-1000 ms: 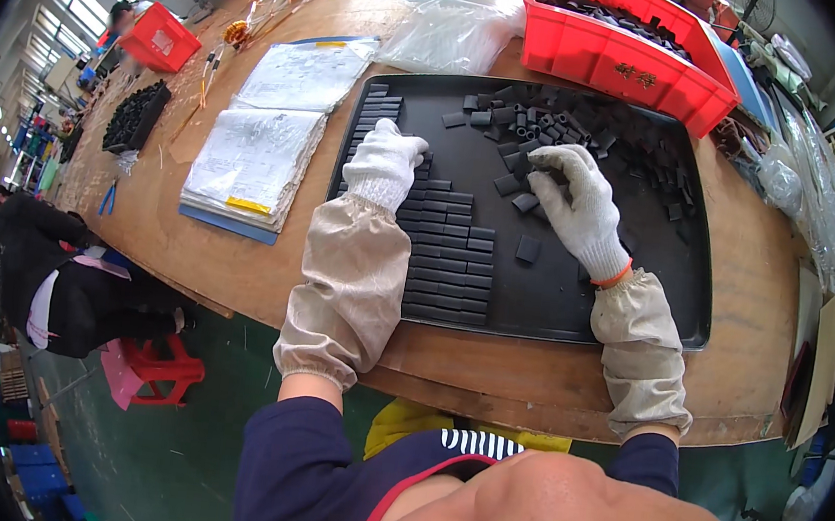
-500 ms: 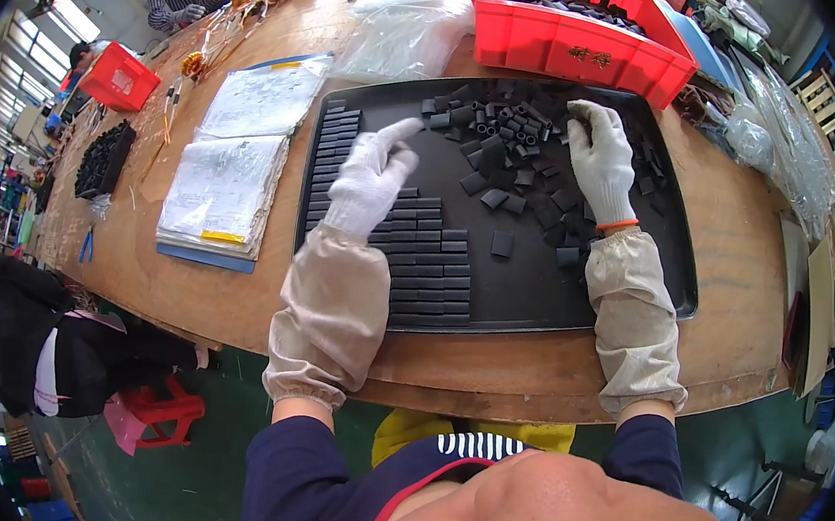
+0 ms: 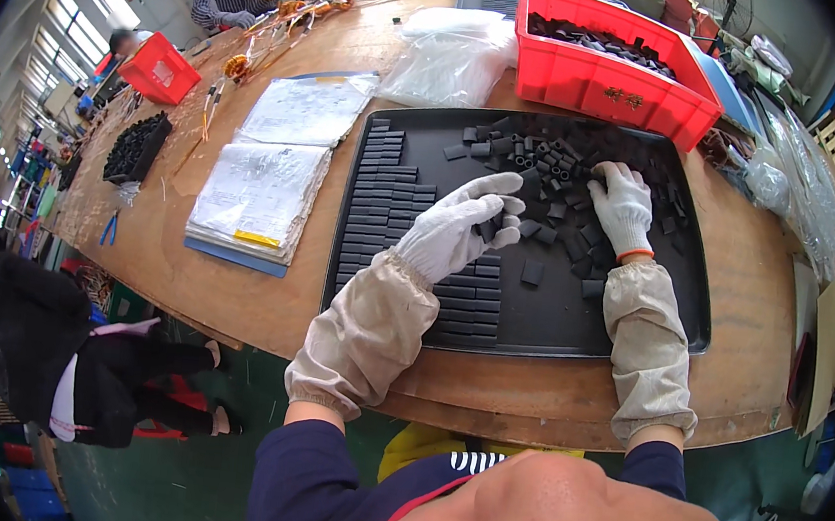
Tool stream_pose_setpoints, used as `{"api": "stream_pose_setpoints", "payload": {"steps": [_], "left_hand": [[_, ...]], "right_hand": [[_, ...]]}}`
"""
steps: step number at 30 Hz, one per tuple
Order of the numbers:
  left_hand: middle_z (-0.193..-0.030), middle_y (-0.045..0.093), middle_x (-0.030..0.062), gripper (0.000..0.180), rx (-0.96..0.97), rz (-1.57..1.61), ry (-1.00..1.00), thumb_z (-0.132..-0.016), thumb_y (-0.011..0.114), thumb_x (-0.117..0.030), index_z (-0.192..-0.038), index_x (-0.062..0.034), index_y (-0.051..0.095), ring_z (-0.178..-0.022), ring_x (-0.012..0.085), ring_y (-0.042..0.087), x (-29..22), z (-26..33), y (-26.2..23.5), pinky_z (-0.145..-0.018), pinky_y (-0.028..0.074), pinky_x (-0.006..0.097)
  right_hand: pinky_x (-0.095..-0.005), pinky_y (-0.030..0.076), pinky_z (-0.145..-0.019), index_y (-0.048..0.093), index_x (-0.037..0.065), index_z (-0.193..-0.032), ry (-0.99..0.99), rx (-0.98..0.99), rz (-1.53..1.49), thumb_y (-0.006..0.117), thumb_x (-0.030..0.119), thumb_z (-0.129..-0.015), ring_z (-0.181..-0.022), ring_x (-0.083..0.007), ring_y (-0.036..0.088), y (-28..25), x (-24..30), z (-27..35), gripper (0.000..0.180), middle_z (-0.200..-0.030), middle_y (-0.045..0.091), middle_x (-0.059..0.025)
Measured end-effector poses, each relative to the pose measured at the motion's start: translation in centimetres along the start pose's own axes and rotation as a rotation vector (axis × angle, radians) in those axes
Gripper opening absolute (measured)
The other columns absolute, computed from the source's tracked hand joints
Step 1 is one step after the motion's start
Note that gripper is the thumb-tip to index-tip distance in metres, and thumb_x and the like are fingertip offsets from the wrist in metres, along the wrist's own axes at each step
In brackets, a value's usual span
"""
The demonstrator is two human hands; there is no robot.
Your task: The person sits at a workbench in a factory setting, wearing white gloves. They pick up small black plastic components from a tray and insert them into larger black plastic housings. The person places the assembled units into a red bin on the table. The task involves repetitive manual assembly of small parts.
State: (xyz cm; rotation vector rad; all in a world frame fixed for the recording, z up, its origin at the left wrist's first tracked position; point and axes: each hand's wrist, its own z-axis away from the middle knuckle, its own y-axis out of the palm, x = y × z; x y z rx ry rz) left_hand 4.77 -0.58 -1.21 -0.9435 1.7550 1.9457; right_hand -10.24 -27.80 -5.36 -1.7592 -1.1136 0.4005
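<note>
On a black tray (image 3: 610,347) lie short black tubes: a loose pile (image 3: 548,158) at the far middle and right, and neat rows (image 3: 463,310) along the left. My left hand (image 3: 456,229), in a white glove, hovers over the rows with its fingers curled. A dark tube piece (image 3: 488,230) shows between them. My right hand (image 3: 624,205), gloved too, is at the right side of the pile with fingers bent down onto it. What its fingertips pinch, if anything, is hidden.
A red bin (image 3: 610,83) of black pieces stands behind the tray, beside clear plastic bags (image 3: 452,58). Left of the tray lies an open folder of papers (image 3: 259,185). Farther left are a black box of parts (image 3: 137,148) and blue pliers (image 3: 110,228). Other people are beyond the table and at left.
My left hand has shifted right and nearer, from the upper rows toward the tray's middle, its fingers curling. My right hand stays at the pile, fingers lower. The view has turned slightly.
</note>
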Motion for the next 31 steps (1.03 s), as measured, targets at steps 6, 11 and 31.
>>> {"api": "stream_pose_setpoints", "payload": {"steps": [6,11,31], "left_hand": [[-0.114,0.065,0.0109,0.038,-0.071,-0.103,-0.012,-0.106,0.054,-0.017,-0.141,-0.0006,0.053,-0.094,0.0154,0.065,-0.3,0.4,1.5,-0.083,0.058,0.029],[-0.110,0.065,0.0093,0.036,-0.201,-0.101,0.029,-0.106,0.054,-0.017,-0.138,0.0000,0.055,-0.088,0.0135,0.064,-0.5,0.5,0.9,-0.073,0.058,0.024],[-0.111,0.065,0.0039,0.046,-0.169,-0.363,-0.078,-0.107,0.054,-0.031,-0.148,-0.0098,0.050,-0.089,0.0119,0.064,-0.2,0.5,1.9,-0.080,0.059,0.031]], "right_hand": [[-0.0459,0.052,-0.083,0.072,0.016,-0.106,-0.002,-0.186,-0.026,0.071,0.020,-0.086,-0.093,-0.0322,0.067,-0.8,0.7,-0.4,0.020,-0.100,0.068,-0.0122],[-0.0372,0.056,-0.079,0.075,0.009,-0.106,-0.097,-0.234,-0.667,0.072,0.011,-0.089,-0.087,-0.0293,0.069,-4.2,7.0,0.8,0.017,-0.096,0.068,-0.0135],[-0.0421,0.055,-0.079,0.067,0.013,-0.121,-0.405,0.038,-0.726,0.075,0.014,-0.083,-0.088,-0.0318,0.068,-4.2,10.6,3.8,0.039,-0.093,0.066,-0.0086]]}}
